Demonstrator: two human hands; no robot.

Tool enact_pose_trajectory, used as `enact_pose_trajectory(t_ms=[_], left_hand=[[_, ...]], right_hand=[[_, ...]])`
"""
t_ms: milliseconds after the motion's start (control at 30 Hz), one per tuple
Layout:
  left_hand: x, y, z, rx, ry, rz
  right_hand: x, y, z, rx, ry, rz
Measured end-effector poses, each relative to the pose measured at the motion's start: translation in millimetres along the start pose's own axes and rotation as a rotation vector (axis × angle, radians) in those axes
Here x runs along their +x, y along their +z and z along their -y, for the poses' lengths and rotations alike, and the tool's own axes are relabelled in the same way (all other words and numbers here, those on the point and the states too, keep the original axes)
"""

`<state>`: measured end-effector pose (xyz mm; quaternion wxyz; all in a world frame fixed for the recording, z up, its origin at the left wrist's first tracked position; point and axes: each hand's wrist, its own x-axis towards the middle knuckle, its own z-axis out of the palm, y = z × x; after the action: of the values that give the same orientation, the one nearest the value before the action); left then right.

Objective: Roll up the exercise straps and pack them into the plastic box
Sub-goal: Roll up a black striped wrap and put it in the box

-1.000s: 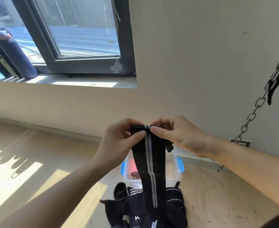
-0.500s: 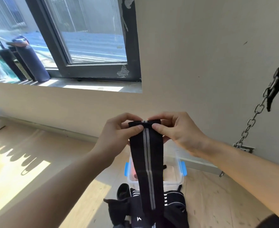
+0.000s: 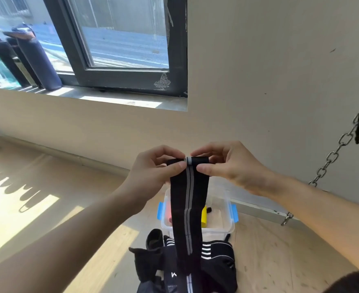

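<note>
The left hand point(image 3: 153, 172) and right hand point(image 3: 233, 166) pinch the rolled top of a long black strap point(image 3: 188, 208) with grey middle stripes; it hangs down below them.

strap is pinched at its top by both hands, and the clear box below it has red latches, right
No. The head view shows the latches on the box are blue, not red. The strap is indeed pinched at its top by the left hand and right hand.
</note>
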<state>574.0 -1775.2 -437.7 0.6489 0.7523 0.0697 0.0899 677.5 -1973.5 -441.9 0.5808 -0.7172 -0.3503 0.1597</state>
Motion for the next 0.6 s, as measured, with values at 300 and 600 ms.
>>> enact_pose_trajectory(t_ms=[300,600], left_hand=[[10,-1,9,0.065,0.185,-0.013],[19,6,13,0.038,-0.053,0.112]], right_hand=[[6,2,-7,0.022,0.096,0.069],[10,3,-14,0.143,0.072,-0.034]])
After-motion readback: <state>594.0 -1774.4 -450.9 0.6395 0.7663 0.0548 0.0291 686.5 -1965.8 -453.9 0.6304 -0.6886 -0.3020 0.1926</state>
